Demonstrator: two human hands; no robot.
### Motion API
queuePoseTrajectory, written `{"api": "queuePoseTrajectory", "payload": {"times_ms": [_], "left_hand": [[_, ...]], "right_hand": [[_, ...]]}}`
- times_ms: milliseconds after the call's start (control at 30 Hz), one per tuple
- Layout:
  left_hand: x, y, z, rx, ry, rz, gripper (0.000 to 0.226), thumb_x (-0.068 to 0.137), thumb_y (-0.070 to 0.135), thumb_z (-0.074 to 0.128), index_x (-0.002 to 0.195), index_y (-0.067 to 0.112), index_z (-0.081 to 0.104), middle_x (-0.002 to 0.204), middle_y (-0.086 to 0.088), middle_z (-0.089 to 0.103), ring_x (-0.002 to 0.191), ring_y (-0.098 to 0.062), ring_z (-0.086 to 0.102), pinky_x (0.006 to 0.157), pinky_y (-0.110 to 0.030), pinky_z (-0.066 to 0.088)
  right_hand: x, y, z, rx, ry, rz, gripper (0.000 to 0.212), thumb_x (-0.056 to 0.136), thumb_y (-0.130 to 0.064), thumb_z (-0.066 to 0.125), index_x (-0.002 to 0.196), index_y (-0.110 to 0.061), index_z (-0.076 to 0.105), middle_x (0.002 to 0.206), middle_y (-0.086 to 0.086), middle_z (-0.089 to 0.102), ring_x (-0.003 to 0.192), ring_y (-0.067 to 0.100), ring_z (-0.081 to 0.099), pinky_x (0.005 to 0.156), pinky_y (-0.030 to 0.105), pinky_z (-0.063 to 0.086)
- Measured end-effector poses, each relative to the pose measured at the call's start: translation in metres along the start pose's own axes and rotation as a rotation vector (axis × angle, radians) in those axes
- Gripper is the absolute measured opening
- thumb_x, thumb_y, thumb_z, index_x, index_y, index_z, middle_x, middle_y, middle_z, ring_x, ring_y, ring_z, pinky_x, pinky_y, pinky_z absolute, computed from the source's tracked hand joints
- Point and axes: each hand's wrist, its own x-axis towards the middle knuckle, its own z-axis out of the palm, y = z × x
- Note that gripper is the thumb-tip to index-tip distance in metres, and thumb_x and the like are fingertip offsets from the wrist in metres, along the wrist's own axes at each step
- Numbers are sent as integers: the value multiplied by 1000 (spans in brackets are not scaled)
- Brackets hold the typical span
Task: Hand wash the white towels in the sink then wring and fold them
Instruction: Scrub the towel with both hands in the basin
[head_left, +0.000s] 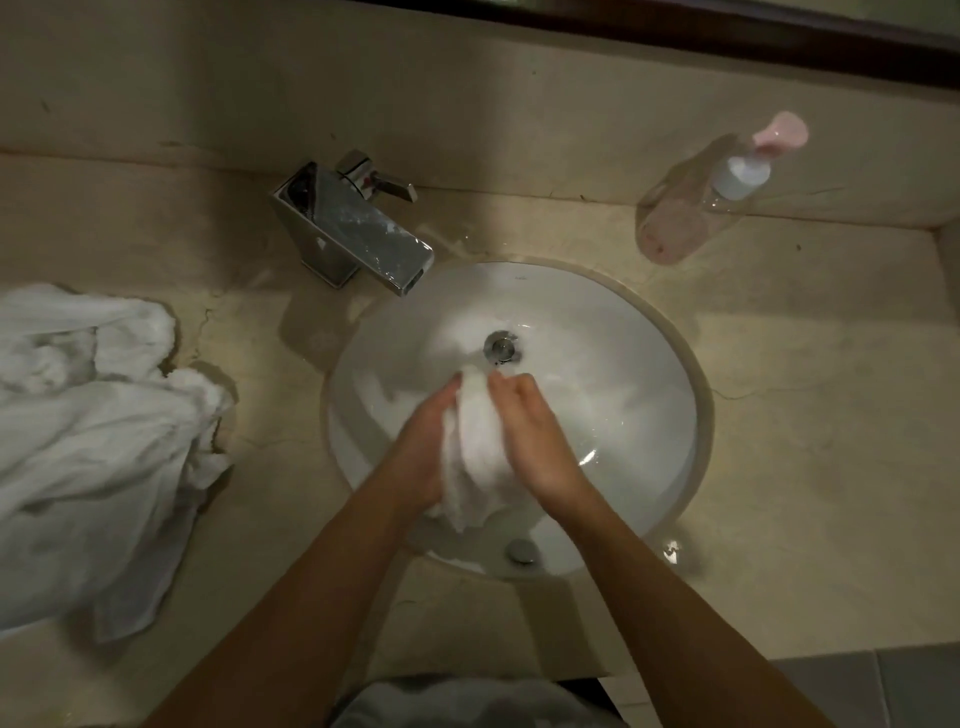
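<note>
The left hand (423, 447) and the right hand (535, 436) meet over the middle of the sink (649, 415), with a bunched white towel (480, 441) sandwiched between them; the left palm presses against the towel's left side, its fingers pointing up toward the drain and lying fairly straight along the cloth; the right hand presses on the other side, its fingers bent at the knuckles and curled over the top of the bundle; the towel rises as a narrow ridge between the two palms, its upper tip showing just beyond the fingertips, its lower end hanging out below the wrists toward the near rim of the basin; more white cloth, blurred, spreads across the far-left part of the bowl beside the drain (501, 347), though whether it is the same piece cannot be told; both forearms reach in from the bottom edge.

Outward from there, a square chrome faucet (358, 228) stands on the beige counter (805, 415) at the basin's far left, its spout reaching over the rim; a heap of white towels (93, 431) lies crumpled on the counter well to the left of the sink; a clear pump bottle (701, 202) with pink liquid and a pink nozzle stands at the far right, against the back wall.
</note>
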Motion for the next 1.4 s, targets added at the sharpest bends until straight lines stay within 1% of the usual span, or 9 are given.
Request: {"api": "queuePoseTrajectory", "payload": {"times_ms": [167, 300, 467, 667, 867, 967, 1067, 1200, 1400], "left_hand": [[-9, -20, 26, 545, 348, 455, 41, 101, 42, 46, 110, 11, 71, 98, -10, 73, 95, -25, 69, 84, -34, 52], [27, 2, 5, 567, 490, 211, 58, 100, 53, 40, 128, 7, 59, 122, -18, 64, 110, -32, 61, 90, -33, 47], [12, -18, 12, 546, 332, 300, 41, 100, 44, 49, 108, 9, 68, 95, -8, 73, 89, -24, 69, 83, -36, 55], [12, -7, 6, 440, 280, 220, 42, 93, 49, 56, 101, 10, 71, 85, -7, 74, 83, -24, 70, 75, -34, 55], [1, -13, -9, 651, 329, 496, 32, 95, 24, 52, 125, 24, 64, 114, 4, 69, 108, -15, 63, 94, -30, 49], [4, -5, -35, 155, 318, 294, 25, 92, 9, 56, 115, 9, 65, 95, -5, 72, 97, -28, 69, 75, -30, 56], [2, 2, -46, -218, 131, 65, 32, 92, 26, 61, 112, 1, 68, 104, -18, 72, 96, -30, 70, 85, -37, 57], [8, 6, -59, -190, 118, -65, 52, 90, 39, 66, 127, 3, 63, 122, -21, 66, 112, -34, 65, 97, -43, 49], [5, 7, -30, 153, 23, 5, 50, 86, 50, 61, 117, 11, 70, 118, -19, 68, 112, -34, 64, 104, -47, 46]], "right_hand": [[38, 14, 17, -217, 201, 137, 41, 106, -32, 32, 109, -9, 65, 114, 17, 69, 110, 37, 63, 97, 48, 48], [11, 0, 36, -99, 19, 73, 58, 97, -60, 37, 120, -15, 65, 121, 7, 69, 114, 26, 63, 103, 43, 46], [48, -1, 31, -45, 239, 177, 48, 95, -46, 38, 92, -9, 67, 99, 20, 71, 99, 40, 67, 91, 51, 53], [55, -7, 26, -199, 235, 165, 39, 106, -30, 37, 113, -6, 67, 118, 22, 67, 112, 38, 61, 96, 39, 45], [62, 15, -26, 768, 144, 452, 52, 100, -46, 53, 136, -9, 59, 112, 10, 73, 103, 28, 70, 86, 37, 55], [34, 36, -43, 861, 45, 513, 66, 93, -66, 50, 130, -15, 64, 123, 14, 70, 112, 33, 68, 100, 45, 52], [8, 58, -41, 697, -111, 598, 60, 89, -54, 66, 132, -13, 65, 131, 11, 66, 124, 31, 61, 112, 49, 41], [-2, 65, -46, 656, 95, 517, 43, 87, -27, 68, 122, -2, 66, 101, 14, 70, 91, 25, 66, 84, 39, 51], [-1, 16, -24, 641, 87, 258, 45, 102, -47, 47, 128, -13, 61, 119, 9, 72, 113, 24, 67, 93, 41, 54]]}}
